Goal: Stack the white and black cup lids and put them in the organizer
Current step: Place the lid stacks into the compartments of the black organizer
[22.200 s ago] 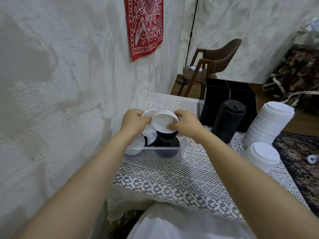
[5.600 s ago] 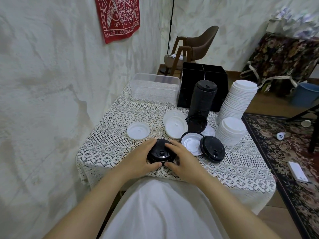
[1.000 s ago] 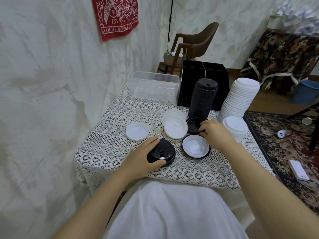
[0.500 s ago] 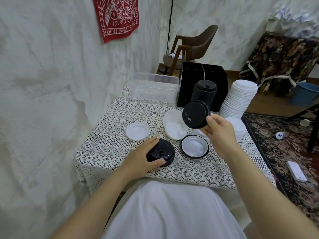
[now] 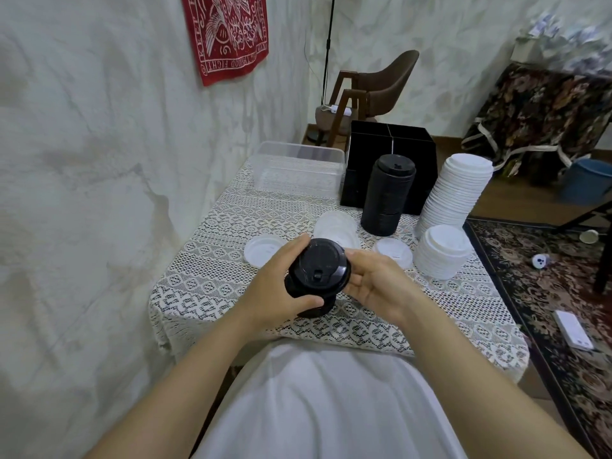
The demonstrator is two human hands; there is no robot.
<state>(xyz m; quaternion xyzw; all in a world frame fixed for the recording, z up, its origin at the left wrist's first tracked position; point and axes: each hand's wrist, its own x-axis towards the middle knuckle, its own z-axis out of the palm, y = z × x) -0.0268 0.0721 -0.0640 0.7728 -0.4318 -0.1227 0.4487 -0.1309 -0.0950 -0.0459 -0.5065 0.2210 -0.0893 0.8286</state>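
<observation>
Holding a small pile of black lids [image 5: 317, 272] just above the near edge of the table [image 5: 212, 270], the left hand [image 5: 276, 289] wraps its fingers round the pile. The right hand [image 5: 372, 282] is open, fingers touching the top lid's rim. Behind stand a tall black stack [image 5: 387, 195], white stacks [image 5: 455, 193], loose white lids [image 5: 263, 250] and the black organizer [image 5: 389, 167].

Two hands [image 5: 281, 293] [image 5: 374, 286], two white lid stacks [image 5: 458, 190] [image 5: 442, 251], one tall black stack [image 5: 389, 193], one organizer [image 5: 414, 150]
</observation>
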